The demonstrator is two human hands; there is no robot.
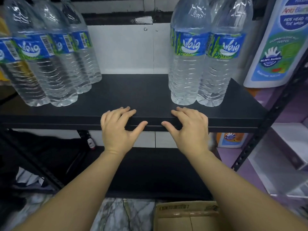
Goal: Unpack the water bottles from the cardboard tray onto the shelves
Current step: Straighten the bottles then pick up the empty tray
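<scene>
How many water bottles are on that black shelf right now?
7 visible: five clear plastic water bottles with blue labels grouped at the left of the black shelf, one cut by the frame edge, and two at the right. A partly hidden third may stand behind those.

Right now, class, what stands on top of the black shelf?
Waig water bottles in two groups on the black shelf; both hands' fingers rest on its front edge. Rear bottles are partly hidden.
</scene>
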